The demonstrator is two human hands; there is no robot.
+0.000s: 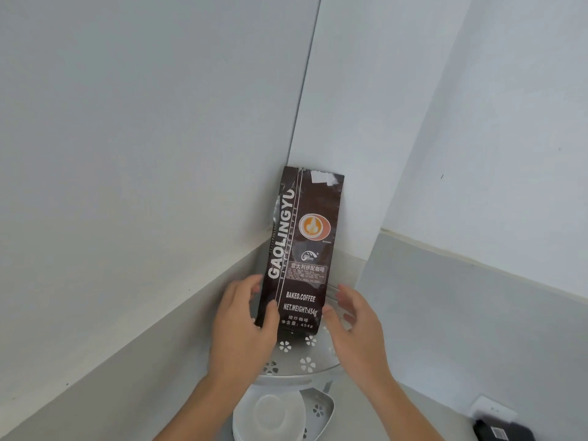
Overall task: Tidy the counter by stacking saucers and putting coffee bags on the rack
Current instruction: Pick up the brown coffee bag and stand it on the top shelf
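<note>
Coffee bag (300,249) standing upright on the upper tier of the rack (305,361), its back leaning into the wall corner, presumably so that two walls brace the tall, narrow pack against toppling; left hand (245,323) cupped round the lower left edge, thumb laid across the front panel and the other fingers (251,281) behind the edge, a light steadying hold rather than a firm clamp; right hand (353,323) spread and relaxed just beside the lower right edge, fingers splayed, holding nothing, though whether its thumb tip grazes the bag cannot be told from this angle; the bag's base thus sits between the two sets of fingertips, its top well above them; stacked saucers (267,415) on the lower tier, below both wrists; a dark packet (502,431), possibly another coffee bag, lies on the counter (445,405), outboard of the right forearm.
</note>
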